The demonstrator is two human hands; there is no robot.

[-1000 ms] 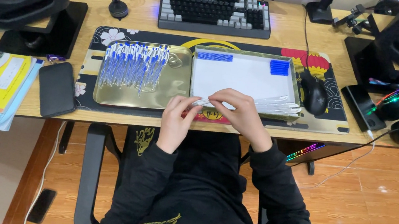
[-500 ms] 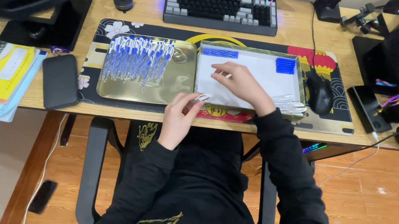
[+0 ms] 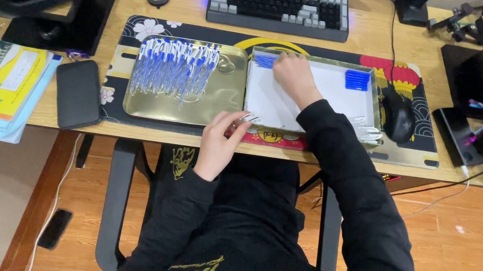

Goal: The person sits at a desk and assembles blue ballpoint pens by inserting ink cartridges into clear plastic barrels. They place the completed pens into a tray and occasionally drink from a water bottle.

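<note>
Pen barrel [image 3: 248,119], slim, clear plastic with silvery tip, pinched in left hand [image 3: 220,141] at tabletop [image 3: 393,40] edge, right hand [image 3: 292,76] fingers curled onto small blue caps [image 3: 264,61] in white-lined metal tray [image 3: 312,96], gold tin tray [image 3: 221,101] beside holding blue-capped pens [image 3: 172,68]

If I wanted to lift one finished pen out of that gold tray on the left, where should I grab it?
Take a pen near its lower, clear end, coming from the tray's bare front edge. The pens lie side by side, pointing away from the person, blue caps packed at the far side, so the near tips are probably easiest to pinch singly. The left hand sits nearest that edge.
</note>
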